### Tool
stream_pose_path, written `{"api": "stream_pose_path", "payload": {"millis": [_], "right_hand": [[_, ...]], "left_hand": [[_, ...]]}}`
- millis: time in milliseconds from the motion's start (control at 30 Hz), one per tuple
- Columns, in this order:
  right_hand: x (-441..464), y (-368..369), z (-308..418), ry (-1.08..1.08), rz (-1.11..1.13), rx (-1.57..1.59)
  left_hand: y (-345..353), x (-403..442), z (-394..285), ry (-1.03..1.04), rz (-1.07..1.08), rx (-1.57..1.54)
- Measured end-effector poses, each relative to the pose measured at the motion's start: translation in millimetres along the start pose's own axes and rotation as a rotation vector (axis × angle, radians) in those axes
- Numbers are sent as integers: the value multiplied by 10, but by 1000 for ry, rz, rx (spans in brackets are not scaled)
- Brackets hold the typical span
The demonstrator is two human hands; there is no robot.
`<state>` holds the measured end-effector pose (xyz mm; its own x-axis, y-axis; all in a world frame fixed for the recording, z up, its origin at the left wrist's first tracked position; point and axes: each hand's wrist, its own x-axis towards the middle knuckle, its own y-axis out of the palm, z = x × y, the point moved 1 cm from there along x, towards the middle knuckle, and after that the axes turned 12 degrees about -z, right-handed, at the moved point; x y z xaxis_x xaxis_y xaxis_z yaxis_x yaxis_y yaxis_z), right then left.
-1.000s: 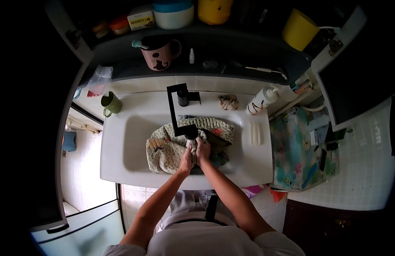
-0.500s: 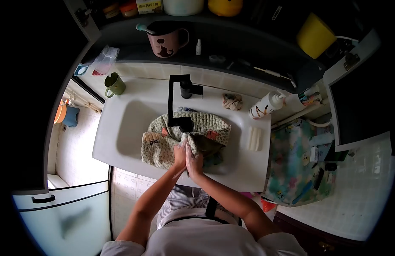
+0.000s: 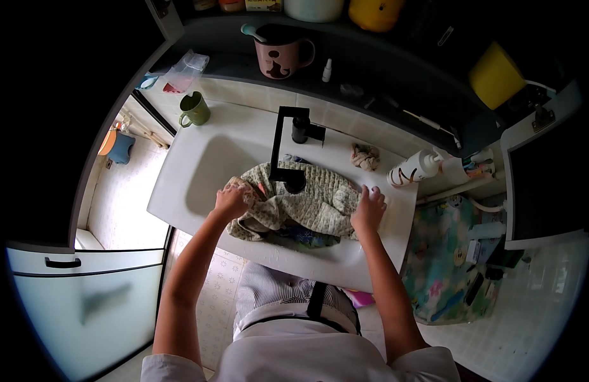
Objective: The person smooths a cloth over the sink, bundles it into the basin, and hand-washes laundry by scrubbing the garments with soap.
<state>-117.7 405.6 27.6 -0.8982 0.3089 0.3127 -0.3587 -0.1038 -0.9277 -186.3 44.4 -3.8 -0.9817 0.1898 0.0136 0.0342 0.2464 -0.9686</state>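
Observation:
A wet quilted garment [image 3: 310, 194], pale with a small floral pattern, lies bunched in the white sink [image 3: 202, 181] under the black faucet [image 3: 288, 173]. Darker patterned cloth [image 3: 313, 237] shows beneath its front edge. My left hand [image 3: 235, 198], with whitish suds on it, is closed on the garment's left end. At the opposite end, my right hand [image 3: 369, 209] touches the fabric's edge, fingers apart and slightly bent. Part of the garment is hidden by the faucet spout.
A green mug [image 3: 194, 109] stands at the back left of the counter. Behind the sink on the right are a crumpled cloth [image 3: 365, 156] and a white pump bottle [image 3: 414, 168]. A dark shelf overhead holds a pink cup [image 3: 278, 60]. A patterned cover [image 3: 441, 254] lies at right.
My hands have parted from the middle of the garment to its left and right ends. The garment lies more spread out, its front side rearranged. The view has shifted slightly.

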Motion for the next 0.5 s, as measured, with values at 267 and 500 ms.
{"api": "stream_pose_path", "payload": {"millis": [267, 500], "right_hand": [[-506, 947, 808, -279, 153, 99], [-579, 1006, 726, -61, 291, 465]], "left_hand": [[487, 141, -777, -57, 39, 0], [683, -259, -870, 85, -208, -48]]}}
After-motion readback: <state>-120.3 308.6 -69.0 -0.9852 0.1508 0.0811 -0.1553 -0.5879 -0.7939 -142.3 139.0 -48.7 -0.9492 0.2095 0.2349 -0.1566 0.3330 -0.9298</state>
